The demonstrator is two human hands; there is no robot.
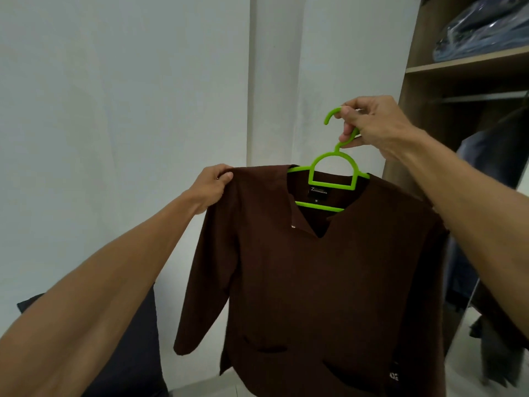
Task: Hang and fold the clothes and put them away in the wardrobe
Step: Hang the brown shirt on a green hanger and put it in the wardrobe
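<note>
A dark brown long-sleeved shirt (315,282) with a V-neck hangs on a bright green plastic hanger (332,179) in front of me. My right hand (372,124) grips the hanger's neck just under its hook. My left hand (211,187) pinches the shirt's left shoulder at the seam and holds it up. The left sleeve hangs down freely. My right forearm hides the shirt's right shoulder. The open wooden wardrobe (423,81) stands at the right, close behind my right hand.
Inside the wardrobe a metal rail (483,96) runs under a shelf (469,63) that carries folded clothes in clear plastic (483,30). Dark garments (486,224) hang below the rail. A dark cushion (137,353) lies at the lower left against the white wall.
</note>
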